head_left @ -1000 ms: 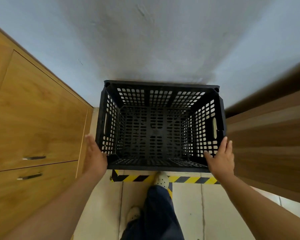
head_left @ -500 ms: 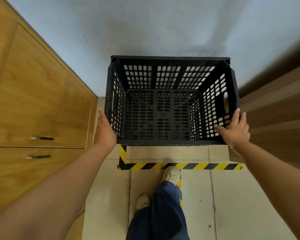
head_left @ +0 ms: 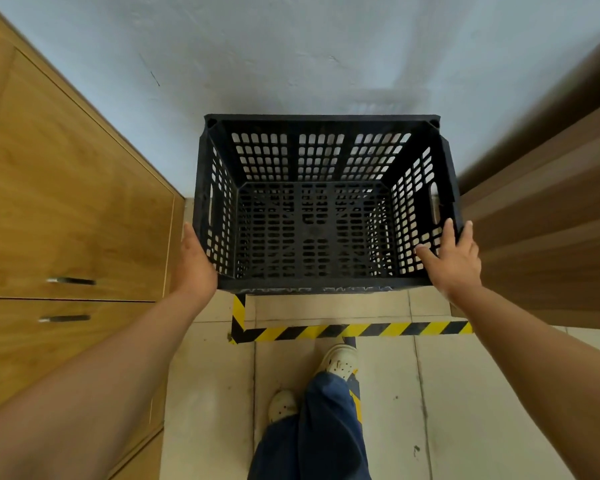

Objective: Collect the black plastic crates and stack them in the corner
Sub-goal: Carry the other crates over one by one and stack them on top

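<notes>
the black plastic crate [head_left: 321,206] is now sitting deeper in the corner than a second ago, past the striped floor tape [head_left: 354,330], between the wooden cabinet [head_left: 73,209] and the wall. the left hand [head_left: 196,263] and right hand [head_left: 452,258] are pressing its sides with straight, open fingers, gripping nothing; placement is likely finishing.

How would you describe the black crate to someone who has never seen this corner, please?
Look to the pale wall between the wooden cabinet and the brown wooden panels. Just past the yellow-and-black floor tape is the black crate, with a left hand and right hand at its sides. It is the only black, perforated, open-topped box there.
</notes>
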{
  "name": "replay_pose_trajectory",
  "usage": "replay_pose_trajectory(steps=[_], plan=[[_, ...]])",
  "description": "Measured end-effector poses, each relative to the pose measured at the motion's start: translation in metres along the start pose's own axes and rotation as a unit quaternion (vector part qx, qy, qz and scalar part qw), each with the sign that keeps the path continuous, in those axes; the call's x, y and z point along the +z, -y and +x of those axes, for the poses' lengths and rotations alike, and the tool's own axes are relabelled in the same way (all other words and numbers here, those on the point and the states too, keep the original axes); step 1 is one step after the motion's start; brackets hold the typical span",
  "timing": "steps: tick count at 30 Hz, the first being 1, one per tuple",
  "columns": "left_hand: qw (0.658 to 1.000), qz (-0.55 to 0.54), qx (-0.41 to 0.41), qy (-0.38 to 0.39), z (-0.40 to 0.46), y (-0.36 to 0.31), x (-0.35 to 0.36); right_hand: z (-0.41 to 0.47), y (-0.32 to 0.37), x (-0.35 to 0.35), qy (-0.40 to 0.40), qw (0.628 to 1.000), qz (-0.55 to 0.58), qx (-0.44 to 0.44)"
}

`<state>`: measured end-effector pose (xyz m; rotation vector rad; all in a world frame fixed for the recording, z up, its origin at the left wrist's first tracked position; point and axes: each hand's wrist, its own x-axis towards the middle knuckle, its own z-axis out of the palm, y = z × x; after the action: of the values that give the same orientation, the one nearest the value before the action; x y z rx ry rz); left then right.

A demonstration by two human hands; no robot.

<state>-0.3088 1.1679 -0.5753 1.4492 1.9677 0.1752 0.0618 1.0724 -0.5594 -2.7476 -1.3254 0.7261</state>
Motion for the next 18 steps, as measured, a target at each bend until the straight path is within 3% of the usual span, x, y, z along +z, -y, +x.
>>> replay_pose_trajectory(steps=[5, 11, 18], plan=[[1.000, 0.013, 0.009, 0.008, 0.000, 0.004, 0.001, -0.001, 0.000, -0.002, -0.006, 1.000, -0.005, 0.005], [0.958, 0.255, 0.118, -0.057, 0.002, -0.003, 0.010, -0.002, 0.007, 0.013, -0.053, 0.993, -0.098, 0.025], [0.947, 0.286, 0.126, -0.070, 0.007, -0.001, 0.016, 0.000, 0.007, 0.022, -0.090, 0.989, -0.109, 0.032]])
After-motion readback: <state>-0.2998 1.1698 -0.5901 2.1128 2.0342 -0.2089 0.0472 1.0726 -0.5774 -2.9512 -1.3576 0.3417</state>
